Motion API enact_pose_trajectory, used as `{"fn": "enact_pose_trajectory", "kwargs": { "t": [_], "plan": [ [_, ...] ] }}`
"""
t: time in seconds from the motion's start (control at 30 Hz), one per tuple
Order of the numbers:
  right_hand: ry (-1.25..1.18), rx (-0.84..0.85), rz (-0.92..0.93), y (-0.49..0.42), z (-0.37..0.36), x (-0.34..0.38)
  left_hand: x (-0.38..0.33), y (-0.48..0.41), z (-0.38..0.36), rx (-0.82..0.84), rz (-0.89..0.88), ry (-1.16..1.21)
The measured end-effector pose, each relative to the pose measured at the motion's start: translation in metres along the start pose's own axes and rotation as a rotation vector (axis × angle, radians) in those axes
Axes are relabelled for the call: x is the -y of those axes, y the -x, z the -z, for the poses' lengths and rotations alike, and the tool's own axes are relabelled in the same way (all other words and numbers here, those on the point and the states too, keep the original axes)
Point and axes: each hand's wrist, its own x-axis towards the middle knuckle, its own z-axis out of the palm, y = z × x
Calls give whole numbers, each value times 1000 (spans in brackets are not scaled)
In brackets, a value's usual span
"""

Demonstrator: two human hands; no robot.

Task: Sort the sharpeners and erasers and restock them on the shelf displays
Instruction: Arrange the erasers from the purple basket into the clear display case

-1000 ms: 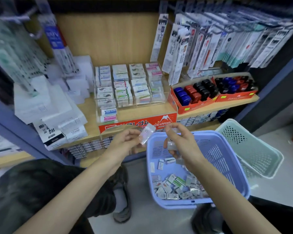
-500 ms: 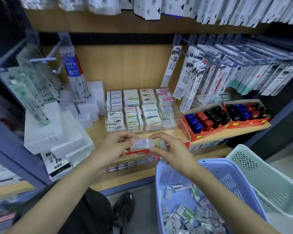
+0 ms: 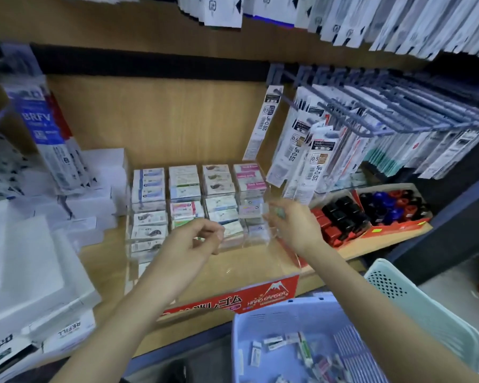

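Observation:
A clear tiered display (image 3: 260, 239) on the wooden shelf holds stacked erasers (image 3: 184, 186) in several columns. My right hand (image 3: 293, 225) pinches a small wrapped eraser (image 3: 271, 211) in front of the display's rightmost column. My left hand (image 3: 194, 241) hovers before the display's middle with fingers curled; blur hides whether anything is in it. Below, a lavender basket (image 3: 260, 319) holds several loose erasers (image 3: 274, 341). Two red boxes of sharpeners (image 3: 340, 217) (image 3: 390, 205) sit to the right on the shelf.
A pale green basket (image 3: 426, 313) stands beside the lavender one at the lower right. White refill boxes (image 3: 39, 272) pile up on the shelf's left. Pen refill packs (image 3: 315, 150) hang on hooks above the sharpener boxes. A red eraser label (image 3: 260, 297) fronts the display.
Both hands rose from above the basket to the display and separated. The right hand moved to the rightmost column with an eraser. The view tilted up toward the shelf.

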Motion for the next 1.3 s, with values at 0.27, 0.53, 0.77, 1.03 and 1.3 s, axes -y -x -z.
{"fn": "enact_pose_trajectory", "kwargs": {
  "t": [0.27,0.53,0.77,1.03,1.3],
  "plan": [
    [167,84,17,-8,21,-13,3,-17,-10,6,-19,-38],
    [112,287,73,-11,17,-15,1,-17,-15,2,-25,-41],
    [-315,171,61,30,22,-8,2,-17,-16,21,-20,-91],
    [-1133,139,-273,63,-8,35,-12,-7,-26,270,93,69],
    [-1010,143,-108,60,-10,28,-7,-15,-16,27,152,253]
  ]
}}
